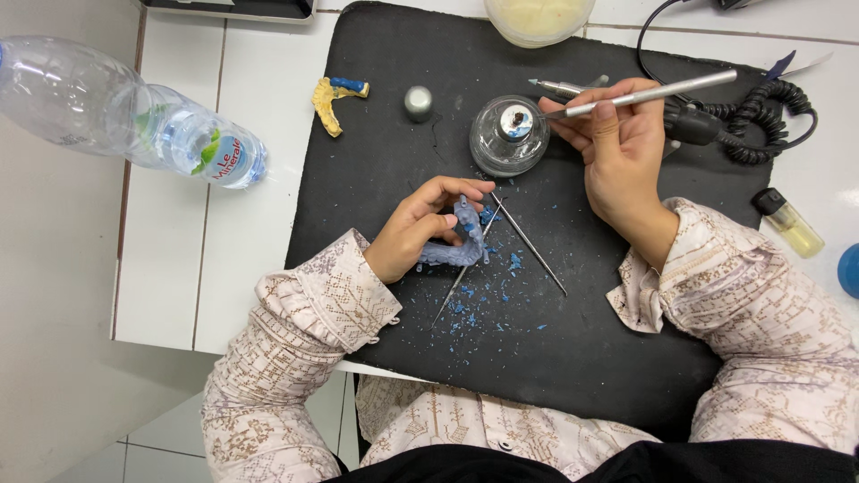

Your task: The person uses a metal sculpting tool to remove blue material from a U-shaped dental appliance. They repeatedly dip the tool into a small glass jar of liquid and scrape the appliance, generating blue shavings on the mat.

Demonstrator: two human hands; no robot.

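My left hand [419,225] grips a blue-grey dental cast [458,240], arch-shaped, held just above a black mat [376,179]. My right hand [619,148] holds a thin silver metal instrument [662,91] like a pen, its tip pointing left at the wick of a small glass spirit lamp [510,136]. Two thin metal tools [528,243] lie crossed on the mat beside the cast. Blue wax shavings [488,300] are scattered below the cast.
A clear plastic water bottle [125,112] lies on the white table at left. A yellow cast with blue wax [333,100] and a small metal cap [418,103] sit near the mat's top. A black handpiece with coiled cord [761,121], a small yellow vial [787,224] and a pale bowl [537,18] are near.
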